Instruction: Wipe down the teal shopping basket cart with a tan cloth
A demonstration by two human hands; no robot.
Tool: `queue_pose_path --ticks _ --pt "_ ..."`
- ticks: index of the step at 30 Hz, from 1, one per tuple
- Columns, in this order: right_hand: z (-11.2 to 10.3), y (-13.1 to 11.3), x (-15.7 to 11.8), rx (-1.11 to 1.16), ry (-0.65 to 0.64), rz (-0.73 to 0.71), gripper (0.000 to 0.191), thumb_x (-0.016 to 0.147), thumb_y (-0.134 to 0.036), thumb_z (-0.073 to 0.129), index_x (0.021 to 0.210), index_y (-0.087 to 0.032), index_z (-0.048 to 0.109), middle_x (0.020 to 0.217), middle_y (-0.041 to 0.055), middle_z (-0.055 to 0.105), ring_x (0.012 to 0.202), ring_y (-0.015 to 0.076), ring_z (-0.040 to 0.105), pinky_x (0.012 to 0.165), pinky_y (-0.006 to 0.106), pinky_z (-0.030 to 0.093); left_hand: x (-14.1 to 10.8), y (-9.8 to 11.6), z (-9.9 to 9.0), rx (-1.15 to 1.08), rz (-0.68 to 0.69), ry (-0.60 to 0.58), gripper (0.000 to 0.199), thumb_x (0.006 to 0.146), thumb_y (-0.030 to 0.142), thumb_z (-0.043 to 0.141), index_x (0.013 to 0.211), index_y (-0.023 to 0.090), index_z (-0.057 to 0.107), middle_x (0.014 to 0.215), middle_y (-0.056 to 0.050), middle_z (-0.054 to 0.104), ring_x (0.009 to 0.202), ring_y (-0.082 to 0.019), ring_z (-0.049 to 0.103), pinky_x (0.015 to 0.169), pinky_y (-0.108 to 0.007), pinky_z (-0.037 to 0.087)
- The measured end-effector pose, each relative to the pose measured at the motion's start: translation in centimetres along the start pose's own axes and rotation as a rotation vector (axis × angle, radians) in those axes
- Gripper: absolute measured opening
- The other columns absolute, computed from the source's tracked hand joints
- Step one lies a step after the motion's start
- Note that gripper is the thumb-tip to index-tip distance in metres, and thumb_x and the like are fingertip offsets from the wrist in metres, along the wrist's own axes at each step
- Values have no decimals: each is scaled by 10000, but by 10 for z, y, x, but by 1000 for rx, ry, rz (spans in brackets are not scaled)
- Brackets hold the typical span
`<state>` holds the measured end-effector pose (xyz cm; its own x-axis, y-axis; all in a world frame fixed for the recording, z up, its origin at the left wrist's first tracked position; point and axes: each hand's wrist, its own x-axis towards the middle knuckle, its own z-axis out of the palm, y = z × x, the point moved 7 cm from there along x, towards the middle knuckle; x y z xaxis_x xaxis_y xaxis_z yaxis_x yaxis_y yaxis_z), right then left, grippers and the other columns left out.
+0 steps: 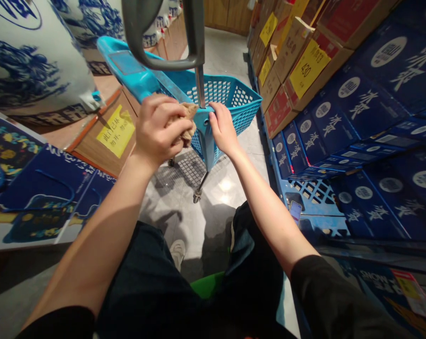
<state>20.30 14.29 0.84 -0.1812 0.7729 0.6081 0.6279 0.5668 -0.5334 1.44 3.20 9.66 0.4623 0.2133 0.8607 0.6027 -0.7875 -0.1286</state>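
A blue plastic shopping trolley (241, 113) with perforated walls stands in front of me on small casters. My left hand (161, 129) is closed around a crumpled beige cloth (187, 123), close by the trolley's near corner. My right hand (222, 126) grips the basket rim at that same corner, fingers over the top edge and thumb on the near side. Between my hands a metal rod rises to a grey looped handle (170, 62), partly out of frame at the top. A wide light-blue flap (128, 66) extends from the trolley's left side.
Stacked dark-blue cartons (350, 117) stand on a blue pallet (304, 188) at the right, with a phone (295, 212) lying there. Brown boxes with yellow price signs (309, 68) rise behind. Large blue-and-white jars (25, 61) sit on a wooden counter (89, 136) at the left.
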Motion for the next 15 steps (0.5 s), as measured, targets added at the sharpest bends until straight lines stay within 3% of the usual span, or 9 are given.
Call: queue_pose_path --ticks 2,4,7,9,11,15 --pt "2 1 1 0 -7 -7 722 1078 -774 177 1521 -351 557 1520 70 634 1529 286 501 1372 608 362 -1 -3 -15 55 -44 135 128 977 222 623 1036 272 725 1137 -71 760 1112 -283 674 946 -551 588" --pt "3 2 1 -3 -1 -13 738 1072 -787 163 1522 -350 552 1529 66 627 1533 281 498 1374 603 361 -2 3 -13 58 -20 150 137 970 217 623 1043 285 717 1138 -65 754 1109 -280 676 954 -546 587" --pt "4 5 1 -13 6 -10 730 1063 -801 165 1524 -374 537 1551 52 605 1542 275 493 1377 598 354 -5 20 19 -36 88 -91 98 976 283 610 1003 283 705 1107 -39 758 1150 -296 692 1001 -565 592" --pt "4 5 1 -20 -5 -4 690 1068 -794 193 1527 -400 526 1552 36 602 1548 263 487 1382 585 347 -8 18 31 -79 43 -198 131 994 310 580 1000 280 708 1120 -37 760 1185 -304 695 1042 -587 579" --pt "4 3 0 -25 -16 -18 708 1071 -790 177 1524 -376 531 1547 46 607 1542 259 489 1378 579 355 -9 7 25 -63 -37 -164 156 1000 315 574 1031 275 721 1154 -52 760 1233 -315 678 1077 -610 559" --pt "2 -4 0 -37 -14 -55 843 1061 -797 98 1487 -249 575 1533 122 623 1510 289 515 1355 593 390 -7 -12 -5 31 -160 -48 177 1001 317 583 1081 305 740 1209 -68 754 1276 -333 646 1098 -674 515"
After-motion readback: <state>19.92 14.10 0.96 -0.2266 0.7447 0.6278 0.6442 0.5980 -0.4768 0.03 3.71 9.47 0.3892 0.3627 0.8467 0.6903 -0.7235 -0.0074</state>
